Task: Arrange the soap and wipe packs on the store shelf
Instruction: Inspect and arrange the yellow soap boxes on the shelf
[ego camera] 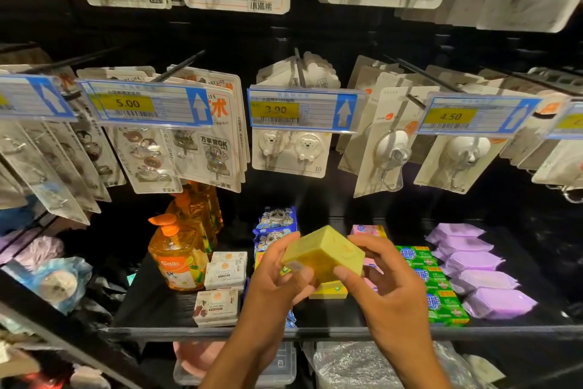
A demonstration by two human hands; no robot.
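A yellow soap block [325, 251] is held tilted above the black shelf [164, 309]. My left hand [277, 278] grips its left end and my right hand [385, 281] grips its right end. Under it another yellow soap pack [328, 291] lies on the shelf. White boxed soaps [225, 273] stand to the left, with one more [217, 306] near the front edge. Blue panda wipe packs [276, 221] sit behind my hands. Pink soap packs [369, 231], green soap boxes [441, 287] and purple wipe packs [479, 272] fill the right side.
Orange pump bottles [179, 256] stand at the shelf's left. Hook packs [290, 148] hang from pegs above, behind price tags [299, 109]. Plastic-wrapped goods [353, 363] lie on the shelf below. A slanted shelf with wrapped items [56, 281] is at the left.
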